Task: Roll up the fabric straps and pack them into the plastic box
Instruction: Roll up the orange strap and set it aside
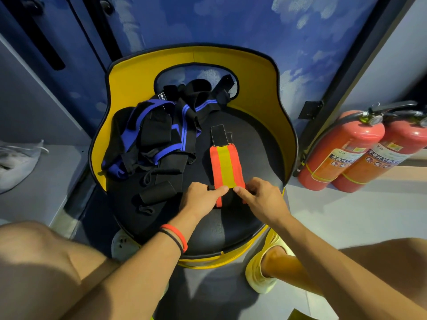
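Your left hand (203,195) and right hand (256,197) pinch the near end of the orange-and-yellow strap (225,167) on the chair seat (254,144), rolling barely begun; the black-and-blue straps (152,137) lie tangled far left, no box in sight.

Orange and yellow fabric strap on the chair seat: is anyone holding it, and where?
Yes. The left hand and right hand both pinch the near end of the orange and yellow striped fabric strap; its far end lies flat on the black chair seat.
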`<act>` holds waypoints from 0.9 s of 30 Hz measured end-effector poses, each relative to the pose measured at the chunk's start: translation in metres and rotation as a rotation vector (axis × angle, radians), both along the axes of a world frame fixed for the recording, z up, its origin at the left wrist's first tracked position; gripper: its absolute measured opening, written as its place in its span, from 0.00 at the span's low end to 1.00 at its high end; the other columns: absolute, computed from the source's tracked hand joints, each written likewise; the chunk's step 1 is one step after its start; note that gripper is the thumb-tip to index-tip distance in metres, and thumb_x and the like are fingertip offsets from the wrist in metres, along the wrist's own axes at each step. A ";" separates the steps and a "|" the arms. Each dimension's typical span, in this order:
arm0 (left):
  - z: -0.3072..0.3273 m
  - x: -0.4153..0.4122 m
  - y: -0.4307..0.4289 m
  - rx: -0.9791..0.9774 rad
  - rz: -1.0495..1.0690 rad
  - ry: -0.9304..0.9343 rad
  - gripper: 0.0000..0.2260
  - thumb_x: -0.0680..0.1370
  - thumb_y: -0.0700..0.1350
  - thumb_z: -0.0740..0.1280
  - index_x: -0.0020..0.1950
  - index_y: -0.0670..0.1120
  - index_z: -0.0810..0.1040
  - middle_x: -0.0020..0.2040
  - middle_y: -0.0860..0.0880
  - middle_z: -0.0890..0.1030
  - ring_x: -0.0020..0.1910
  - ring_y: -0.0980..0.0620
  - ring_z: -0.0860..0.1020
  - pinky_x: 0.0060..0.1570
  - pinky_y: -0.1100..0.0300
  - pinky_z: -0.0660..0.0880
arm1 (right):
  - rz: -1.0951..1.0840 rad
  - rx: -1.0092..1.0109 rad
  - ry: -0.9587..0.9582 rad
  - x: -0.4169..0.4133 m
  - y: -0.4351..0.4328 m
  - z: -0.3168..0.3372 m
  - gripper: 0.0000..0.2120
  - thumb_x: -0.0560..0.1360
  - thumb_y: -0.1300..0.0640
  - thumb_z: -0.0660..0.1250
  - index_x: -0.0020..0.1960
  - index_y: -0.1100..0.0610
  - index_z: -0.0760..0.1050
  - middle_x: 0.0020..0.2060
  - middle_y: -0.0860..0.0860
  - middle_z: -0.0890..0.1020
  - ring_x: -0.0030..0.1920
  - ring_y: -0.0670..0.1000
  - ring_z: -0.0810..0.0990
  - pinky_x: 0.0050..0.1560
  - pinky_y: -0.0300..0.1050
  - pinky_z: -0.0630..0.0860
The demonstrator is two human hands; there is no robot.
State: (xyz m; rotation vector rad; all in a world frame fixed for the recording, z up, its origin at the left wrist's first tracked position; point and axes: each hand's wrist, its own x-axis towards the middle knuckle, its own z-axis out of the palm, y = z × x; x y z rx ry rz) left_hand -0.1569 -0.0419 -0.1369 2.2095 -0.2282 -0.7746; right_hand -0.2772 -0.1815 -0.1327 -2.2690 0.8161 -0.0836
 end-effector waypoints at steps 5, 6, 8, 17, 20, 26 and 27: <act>-0.002 0.017 -0.013 0.022 0.058 -0.036 0.27 0.69 0.66 0.76 0.30 0.48 0.67 0.30 0.46 0.74 0.31 0.47 0.75 0.36 0.54 0.71 | 0.072 -0.060 0.015 -0.007 0.006 -0.012 0.21 0.74 0.49 0.75 0.61 0.50 0.70 0.54 0.49 0.80 0.53 0.53 0.80 0.52 0.50 0.81; -0.003 0.020 -0.015 0.007 0.065 -0.044 0.27 0.68 0.65 0.77 0.29 0.48 0.67 0.29 0.46 0.73 0.31 0.47 0.76 0.36 0.53 0.73 | 0.088 -0.061 -0.021 -0.008 0.008 -0.013 0.26 0.74 0.52 0.76 0.67 0.49 0.67 0.60 0.49 0.79 0.58 0.53 0.79 0.56 0.51 0.81; -0.004 0.026 -0.020 -0.026 0.083 -0.058 0.25 0.66 0.64 0.79 0.31 0.46 0.72 0.31 0.45 0.77 0.34 0.43 0.80 0.41 0.48 0.82 | 0.144 -0.084 -0.098 -0.009 0.006 -0.015 0.35 0.73 0.57 0.76 0.74 0.47 0.64 0.69 0.47 0.74 0.66 0.52 0.75 0.64 0.53 0.79; -0.003 0.021 -0.026 -0.128 0.057 -0.201 0.11 0.75 0.55 0.76 0.45 0.48 0.83 0.43 0.53 0.83 0.44 0.52 0.81 0.39 0.60 0.73 | 0.248 -0.170 -0.057 0.007 -0.031 -0.009 0.24 0.75 0.42 0.72 0.69 0.42 0.72 0.58 0.45 0.82 0.59 0.52 0.77 0.59 0.58 0.76; -0.002 0.016 -0.017 -0.148 -0.015 -0.196 0.12 0.78 0.58 0.71 0.55 0.52 0.85 0.52 0.55 0.85 0.54 0.55 0.81 0.48 0.62 0.74 | 0.237 -0.088 -0.020 0.008 -0.033 -0.007 0.29 0.74 0.33 0.67 0.71 0.43 0.72 0.59 0.47 0.82 0.60 0.53 0.78 0.61 0.54 0.77; -0.006 0.011 0.006 -0.183 -0.147 -0.014 0.29 0.65 0.64 0.76 0.64 0.57 0.81 0.55 0.59 0.85 0.56 0.57 0.82 0.61 0.51 0.79 | 0.236 0.143 -0.007 0.005 -0.028 0.001 0.29 0.77 0.44 0.69 0.75 0.52 0.70 0.69 0.50 0.77 0.69 0.51 0.75 0.62 0.39 0.70; -0.008 0.011 0.010 -0.171 -0.167 -0.008 0.31 0.63 0.66 0.76 0.64 0.58 0.81 0.55 0.59 0.85 0.55 0.57 0.83 0.61 0.49 0.79 | 0.245 0.168 0.004 0.003 -0.027 0.002 0.29 0.78 0.44 0.68 0.75 0.53 0.70 0.68 0.50 0.77 0.68 0.51 0.75 0.61 0.38 0.70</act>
